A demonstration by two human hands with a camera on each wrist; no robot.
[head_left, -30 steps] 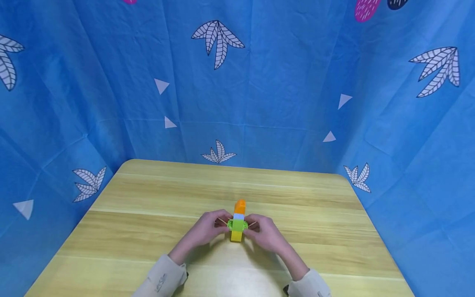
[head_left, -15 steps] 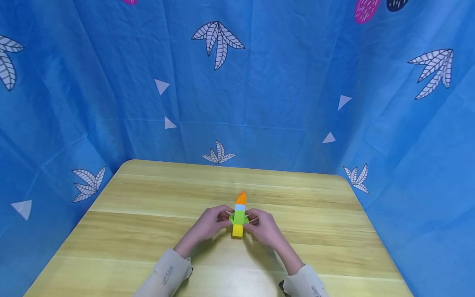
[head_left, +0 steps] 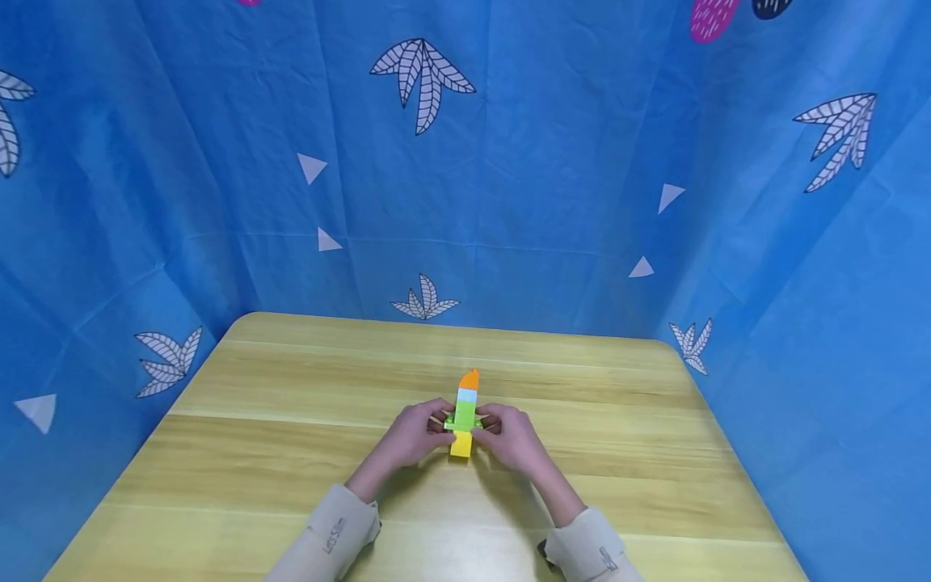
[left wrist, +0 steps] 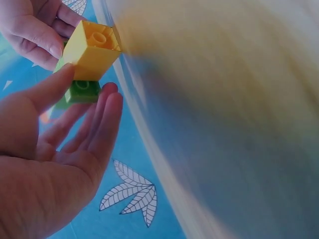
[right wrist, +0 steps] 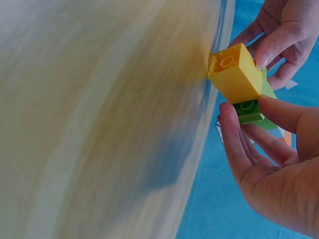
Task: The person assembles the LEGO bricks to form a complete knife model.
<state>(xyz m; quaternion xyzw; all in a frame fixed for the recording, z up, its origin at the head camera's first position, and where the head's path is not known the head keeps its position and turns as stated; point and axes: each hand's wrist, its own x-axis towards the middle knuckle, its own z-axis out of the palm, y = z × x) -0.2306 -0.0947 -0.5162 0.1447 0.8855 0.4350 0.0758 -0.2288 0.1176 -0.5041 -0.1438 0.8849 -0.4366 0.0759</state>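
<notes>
A tall stack of toy building bricks is held between both hands in the head view. It has a yellow brick (head_left: 461, 444) at the bottom, then a green part (head_left: 464, 415), a light blue brick (head_left: 467, 395) and an orange curved piece (head_left: 469, 380) on top. Smaller green pieces jut out at either side. My left hand (head_left: 414, 433) pinches the left side between thumb and fingers; my right hand (head_left: 511, 437) pinches the right. Both wrist views show the yellow brick's hollow underside, so the stack is off the tabletop. Fingers hide parts of the green sides.
The wood-grain table (head_left: 305, 380) extends around the hands. Blue cloth (head_left: 553, 162) with leaf and triangle prints hangs behind it and along both sides. Light sleeves (head_left: 338, 529) cover the forearms.
Both hands have raised the brick stack slightly, and it now stands more upright with its orange tip higher in the head view. The grip stays on both sides.
</notes>
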